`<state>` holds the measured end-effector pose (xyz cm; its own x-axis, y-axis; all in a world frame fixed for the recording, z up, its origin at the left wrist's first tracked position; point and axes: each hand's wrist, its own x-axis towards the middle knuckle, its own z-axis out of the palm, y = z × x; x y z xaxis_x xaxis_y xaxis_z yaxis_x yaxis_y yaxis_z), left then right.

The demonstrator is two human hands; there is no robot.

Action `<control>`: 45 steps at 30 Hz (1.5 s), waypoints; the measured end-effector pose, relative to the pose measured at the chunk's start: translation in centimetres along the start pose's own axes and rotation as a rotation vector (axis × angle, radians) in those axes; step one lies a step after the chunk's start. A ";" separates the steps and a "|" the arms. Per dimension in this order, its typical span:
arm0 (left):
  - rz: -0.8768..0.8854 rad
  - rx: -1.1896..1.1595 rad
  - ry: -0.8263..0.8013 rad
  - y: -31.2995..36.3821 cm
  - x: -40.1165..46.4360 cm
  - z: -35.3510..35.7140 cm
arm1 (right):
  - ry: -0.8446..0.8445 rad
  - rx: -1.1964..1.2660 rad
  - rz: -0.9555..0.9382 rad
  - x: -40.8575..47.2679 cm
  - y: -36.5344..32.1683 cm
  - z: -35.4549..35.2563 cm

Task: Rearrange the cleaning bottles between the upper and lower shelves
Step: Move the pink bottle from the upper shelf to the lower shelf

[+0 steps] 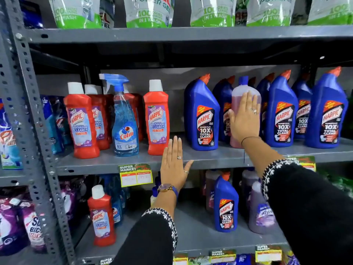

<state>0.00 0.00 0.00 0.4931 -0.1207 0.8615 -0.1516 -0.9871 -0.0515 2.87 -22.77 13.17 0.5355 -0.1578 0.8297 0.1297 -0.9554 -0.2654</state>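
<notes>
My right hand [245, 119] lies flat, fingers [248, 100] straight and nearly together, palm against the front of the translucent plastic bottle of pink liquid with a blue cap [241, 88]; whether the thumb hooks its side I cannot tell. My left hand [174, 165] hovers open, fingers loosely together and thumb spread, holding nothing, before the grey metal upper shelf [107, 163]. The bottle stands upright behind my right fingers, between blue angled-neck toilet-cleaner bottles [202, 115]. To do this step well, I judge the palm should push evenly and low, seating the bottle without tipping its neighbours.
</notes>
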 end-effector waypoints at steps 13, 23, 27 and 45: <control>0.079 0.001 0.009 -1.1 0.0 2.4 | -0.081 0.114 0.401 9.0 0.7 1.5; 0.072 0.012 -0.003 -1.0 -0.1 2.4 | 0.029 0.295 0.426 8.6 1.4 1.9; 0.071 -0.002 0.001 -0.9 -0.1 2.2 | 0.096 0.352 0.395 7.7 1.4 1.1; 0.067 -0.022 -0.003 -0.8 -0.1 1.9 | 0.309 0.719 0.203 -0.5 -1.2 -5.8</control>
<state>1.73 0.58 -1.01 0.4833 -0.1870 0.8552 -0.2035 -0.9742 -0.0980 -2.36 -22.96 15.90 0.3646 -0.4734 0.8019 0.6161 -0.5231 -0.5889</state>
